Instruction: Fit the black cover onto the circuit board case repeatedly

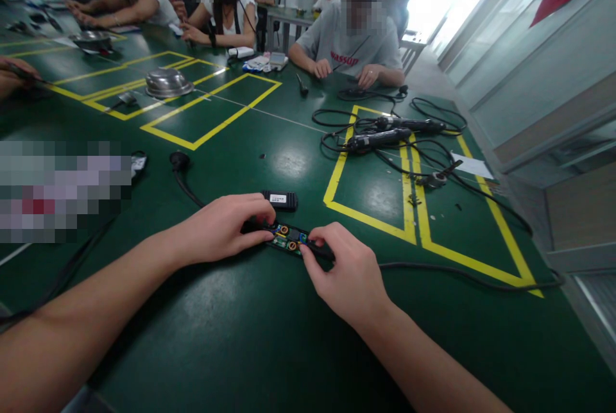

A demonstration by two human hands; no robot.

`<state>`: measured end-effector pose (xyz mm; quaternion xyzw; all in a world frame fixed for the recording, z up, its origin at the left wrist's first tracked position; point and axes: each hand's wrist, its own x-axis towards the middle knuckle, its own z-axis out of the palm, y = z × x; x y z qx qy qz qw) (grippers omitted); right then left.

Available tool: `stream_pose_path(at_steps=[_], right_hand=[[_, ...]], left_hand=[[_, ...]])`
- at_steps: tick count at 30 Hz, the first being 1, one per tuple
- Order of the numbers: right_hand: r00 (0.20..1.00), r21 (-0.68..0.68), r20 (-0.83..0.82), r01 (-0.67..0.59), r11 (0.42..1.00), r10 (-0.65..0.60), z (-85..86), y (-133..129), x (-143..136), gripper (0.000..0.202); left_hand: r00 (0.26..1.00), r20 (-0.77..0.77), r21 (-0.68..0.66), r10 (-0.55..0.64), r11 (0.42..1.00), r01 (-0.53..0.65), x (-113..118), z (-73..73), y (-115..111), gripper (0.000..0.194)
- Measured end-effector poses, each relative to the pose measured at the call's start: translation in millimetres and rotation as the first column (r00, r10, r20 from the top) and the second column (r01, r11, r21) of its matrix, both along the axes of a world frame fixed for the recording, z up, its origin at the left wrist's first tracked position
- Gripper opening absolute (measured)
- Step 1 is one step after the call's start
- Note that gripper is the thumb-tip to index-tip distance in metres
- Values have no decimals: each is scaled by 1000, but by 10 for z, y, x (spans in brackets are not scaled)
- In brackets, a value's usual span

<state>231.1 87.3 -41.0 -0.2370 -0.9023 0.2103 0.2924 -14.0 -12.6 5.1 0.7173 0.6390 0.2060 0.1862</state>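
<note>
An opened black casing with a small circuit board (290, 238) lies on the green table, showing copper coils and coloured wires. My left hand (235, 226) pinches its left end with thumb and fingers. At its right end, my right hand (342, 267) grips the casing where a black cable (443, 267) leaves toward the right. Just behind the casing rests a black ribbed cover (282, 200) with a white label. Another cable with a black plug (179, 160) comes out near my left hand.
Black handheld tools (378, 138) with coiled cables lie at the back right, near a metal piece (437, 177). A steel bowl (167, 83) stands at the back left. Yellow tape (370, 220) marks the green table (202, 349). Across it sits a person in grey (346, 41); others are to the left.
</note>
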Motion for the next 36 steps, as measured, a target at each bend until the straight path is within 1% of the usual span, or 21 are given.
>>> stream_pose_path(at_steps=[5, 9, 13, 18, 21, 24, 27, 29, 30, 31, 33, 34, 36], right_hand=[[998, 3, -55, -24, 1000, 24, 40, -8, 6, 10], [993, -7, -114, -46, 999, 45, 72, -16, 21, 10], [997, -21, -69, -41, 999, 40, 57, 0, 16, 14], [1000, 44, -17, 14, 999, -13, 25, 32, -12, 21], [999, 50, 20, 42, 998, -43, 22, 28, -21, 20], [997, 47, 47, 58, 997, -61, 29, 12, -24, 16], [996, 34, 46, 77, 996, -78, 35, 6, -25, 6], [995, 31, 28, 96, 995, -96, 35, 11, -25, 9], [994, 36, 14, 104, 994, -104, 33, 14, -26, 12], [994, 42, 3, 108, 993, -108, 32, 18, -25, 14], [994, 45, -13, 105, 993, -104, 31, 24, -23, 16], [995, 39, -13, 98, 994, -98, 31, 26, -21, 17], [997, 18, -5, 81, 997, -81, 32, 28, -13, 21]], left_hand=[[998, 48, 17, -31, 999, 30, -7, -1, 6, 17], [993, 102, 66, -51, 997, 45, -28, 17, 2, 17], [993, 104, 42, -56, 998, 52, -41, 41, -1, 17], [988, 143, 17, -51, 999, 49, -77, 21, 16, 15], [984, 165, 20, -68, 998, 65, -112, 7, 29, 16], [991, 116, 17, -72, 997, 71, -124, -3, 34, 18], [998, 49, 87, -25, 996, 21, -89, -49, 49, 18], [997, 39, 170, 60, 983, -66, -47, -103, 81, 19], [991, 47, 186, 122, 974, -129, -27, -131, 104, 18], [981, 56, 190, 184, 963, -191, -9, -157, 129, 20], [966, 42, 155, 253, 954, -257, 15, -194, 178, 33], [962, 37, 129, 271, 953, -274, 21, -201, 195, 38], [962, 34, 105, 269, 957, -271, 29, -190, 204, 39]])
